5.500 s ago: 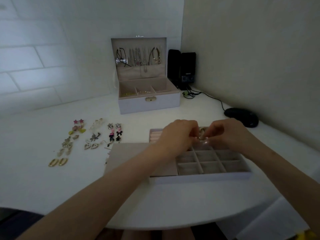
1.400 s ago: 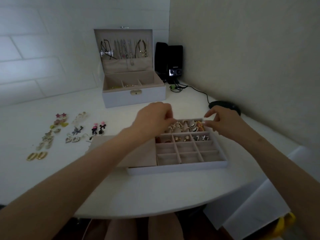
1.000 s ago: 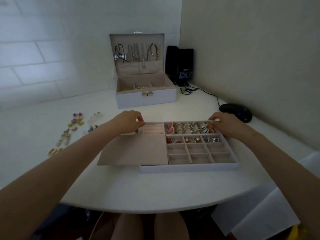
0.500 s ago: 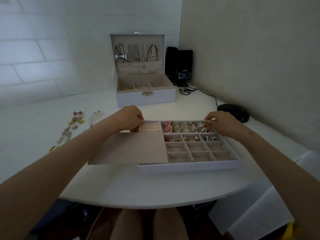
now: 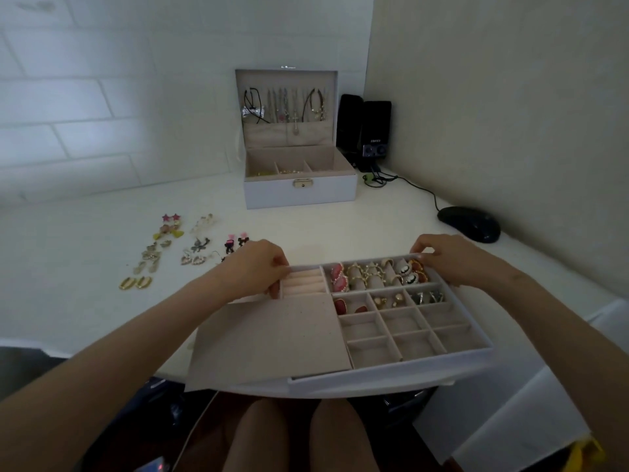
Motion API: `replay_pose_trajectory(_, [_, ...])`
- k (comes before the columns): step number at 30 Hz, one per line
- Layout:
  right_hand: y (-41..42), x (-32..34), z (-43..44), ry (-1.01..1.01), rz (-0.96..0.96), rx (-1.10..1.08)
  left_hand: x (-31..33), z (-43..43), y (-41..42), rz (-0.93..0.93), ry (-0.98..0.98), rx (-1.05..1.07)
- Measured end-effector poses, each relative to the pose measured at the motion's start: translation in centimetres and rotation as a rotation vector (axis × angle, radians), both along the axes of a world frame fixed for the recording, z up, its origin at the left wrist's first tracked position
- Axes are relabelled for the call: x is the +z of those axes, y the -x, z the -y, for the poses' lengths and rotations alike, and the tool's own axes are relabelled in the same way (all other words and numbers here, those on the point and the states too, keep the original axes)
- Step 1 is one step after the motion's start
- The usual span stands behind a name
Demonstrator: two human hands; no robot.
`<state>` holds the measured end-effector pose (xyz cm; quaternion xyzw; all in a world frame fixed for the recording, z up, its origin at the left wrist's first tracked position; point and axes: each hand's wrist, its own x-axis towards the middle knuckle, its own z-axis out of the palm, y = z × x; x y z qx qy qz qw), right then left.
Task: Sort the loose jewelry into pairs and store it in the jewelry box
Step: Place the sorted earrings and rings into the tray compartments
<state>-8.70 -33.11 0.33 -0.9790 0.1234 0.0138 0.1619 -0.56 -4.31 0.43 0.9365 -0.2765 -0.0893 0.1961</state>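
Observation:
A white divided tray (image 5: 391, 371) with beige lining lies at the table's near edge, its front overhanging. My left hand (image 5: 253, 269) grips its far left corner and my right hand (image 5: 446, 255) grips its far right corner. Rings and earrings (image 5: 377, 274) fill the tray's back rows; the front cells hold nothing. A beige flap (image 5: 272, 338) covers its left part. Paired loose earrings (image 5: 170, 248) lie in rows on the table to the left. The open jewelry box (image 5: 299, 190) stands at the back with necklaces hanging in its lid.
Two black speakers (image 5: 367, 129) stand right of the box, with a cable running to a black mouse (image 5: 469, 223) by the right wall. The white table (image 5: 68, 267) ends in a curved front edge above my knees.
Both hands left the ring row and took hold of the tray's far corners. The tray has slid toward me, past the table's front edge.

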Motion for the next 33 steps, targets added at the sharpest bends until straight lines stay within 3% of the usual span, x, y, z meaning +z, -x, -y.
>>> replay_pose_trajectory(2, [0.0,0.7,-0.4,0.078,0.008,-0.008,0.5,-0.4,-0.5,0.027,-0.002,0.012])
replay_pose_trajectory(5, [-0.5,2.0,-2.4,0.132,0.167,0.012,1.4,-1.8,-2.4,0.143,-0.012,0.108])
replay_pose_trajectory(9, [-3.5,2.6,-7.5,0.009,0.193,0.172,2.1,-4.3,-5.8,0.270,-0.064,0.258])
replay_pose_trajectory(15, [-9.5,2.0,-15.1,-0.163,0.139,0.377,1.2,-5.4,-9.1,0.217,-0.086,0.298])
replay_pose_trajectory(20, [-14.0,0.8,-19.1,-0.213,0.141,0.345,0.3,-4.6,-10.2,0.168,-0.092,0.265])
replay_pose_trajectory(26, [-17.1,-0.7,-20.6,-0.136,0.140,0.301,-0.5,-4.2,-10.9,0.141,-0.151,0.280])
replay_pose_trajectory(33, [-17.5,-1.3,-20.4,-0.189,0.186,0.275,-0.8,-4.6,-10.4,0.210,-0.095,0.283])
